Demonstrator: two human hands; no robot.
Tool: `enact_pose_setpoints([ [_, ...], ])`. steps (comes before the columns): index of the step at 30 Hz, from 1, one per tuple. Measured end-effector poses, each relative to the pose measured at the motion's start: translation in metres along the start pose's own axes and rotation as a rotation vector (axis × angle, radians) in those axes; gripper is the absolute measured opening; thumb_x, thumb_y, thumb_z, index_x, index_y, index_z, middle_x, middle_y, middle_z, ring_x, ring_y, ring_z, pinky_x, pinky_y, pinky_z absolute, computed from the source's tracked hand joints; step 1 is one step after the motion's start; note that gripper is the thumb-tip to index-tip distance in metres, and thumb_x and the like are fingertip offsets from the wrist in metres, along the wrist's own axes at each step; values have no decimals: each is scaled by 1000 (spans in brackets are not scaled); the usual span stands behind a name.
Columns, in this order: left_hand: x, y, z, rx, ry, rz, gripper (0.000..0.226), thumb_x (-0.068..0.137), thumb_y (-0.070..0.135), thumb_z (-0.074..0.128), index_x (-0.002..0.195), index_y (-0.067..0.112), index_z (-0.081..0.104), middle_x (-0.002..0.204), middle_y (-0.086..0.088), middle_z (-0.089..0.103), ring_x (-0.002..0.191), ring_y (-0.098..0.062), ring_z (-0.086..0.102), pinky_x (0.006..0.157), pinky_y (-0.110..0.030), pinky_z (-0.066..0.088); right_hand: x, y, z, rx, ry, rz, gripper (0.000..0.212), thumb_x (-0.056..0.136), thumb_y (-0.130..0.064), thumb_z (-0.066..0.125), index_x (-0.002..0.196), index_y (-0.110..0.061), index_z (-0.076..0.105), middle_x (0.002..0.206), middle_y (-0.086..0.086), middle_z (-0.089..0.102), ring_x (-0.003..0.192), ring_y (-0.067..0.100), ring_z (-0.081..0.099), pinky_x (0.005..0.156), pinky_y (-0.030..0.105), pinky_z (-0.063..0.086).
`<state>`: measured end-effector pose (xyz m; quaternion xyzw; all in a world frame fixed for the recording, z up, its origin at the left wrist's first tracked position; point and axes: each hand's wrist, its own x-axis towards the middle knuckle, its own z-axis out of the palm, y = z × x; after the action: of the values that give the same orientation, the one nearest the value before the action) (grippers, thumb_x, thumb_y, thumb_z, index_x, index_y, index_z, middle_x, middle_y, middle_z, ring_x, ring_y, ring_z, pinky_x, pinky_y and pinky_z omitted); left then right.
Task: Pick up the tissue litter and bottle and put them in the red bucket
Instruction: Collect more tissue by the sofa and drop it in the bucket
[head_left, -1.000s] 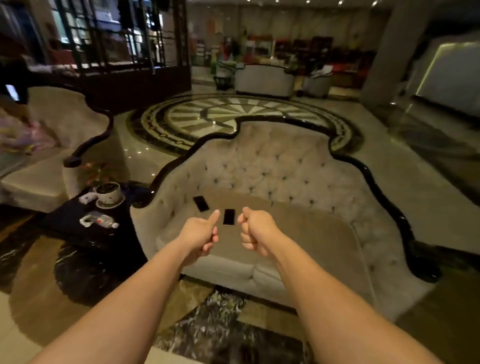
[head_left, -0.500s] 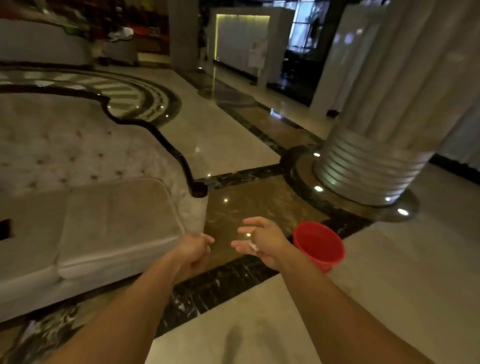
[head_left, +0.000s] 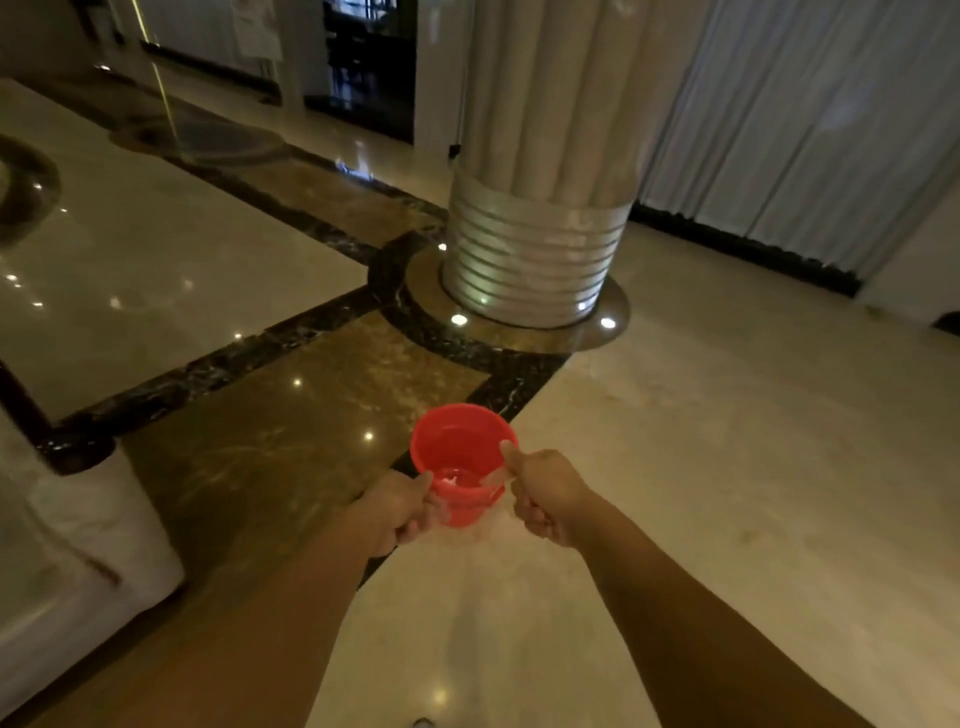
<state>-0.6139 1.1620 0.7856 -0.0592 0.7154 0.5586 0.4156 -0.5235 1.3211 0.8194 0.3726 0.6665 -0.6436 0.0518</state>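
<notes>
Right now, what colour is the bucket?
Red; the bucket shows clearly in the head view.

1. Single head-worn wide-angle view, looking forward and down over both outstretched forearms.
2. Faces a polished marble floor (head_left: 727, 467), with a fluted column (head_left: 540, 208) ahead and curtains (head_left: 810, 130) at upper right.
3. Close to the hands; red bucket (head_left: 457, 441) near frame centre.
4. No second view to share any part with.

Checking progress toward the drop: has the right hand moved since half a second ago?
Yes. The right hand has closed in on the red bucket by the column.
</notes>
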Motion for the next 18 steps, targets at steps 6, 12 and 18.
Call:
enact_pose_setpoints([
  [6,104,73,36,27,34,-41,43,100,39,39,71,11,53,55,-2,44,42,-10,34,36,-20,25,97,-28,-53,73,96,91,52,102,-39,39,88,2,66,45,1,30,35,13,26,40,20,21],
  [12,201,132,54,-122,-7,-171,15,96,17,50,85,8,56,73,-6,54,59,-12,48,50,-23,45,216,-66,-77,93,106,148,38,102,-35,40,88,-3,56,48,2,34,38,14,29,41,24,25],
  [18,315,193,52,-95,2,-152,45,94,43,52,127,13,55,125,-4,56,101,-22,59,83,-41,53,372,-120,-74,-240,95,17,49,93,-52,46,123,-15,57,123,15,58,108,34,58,93,41,45],
])
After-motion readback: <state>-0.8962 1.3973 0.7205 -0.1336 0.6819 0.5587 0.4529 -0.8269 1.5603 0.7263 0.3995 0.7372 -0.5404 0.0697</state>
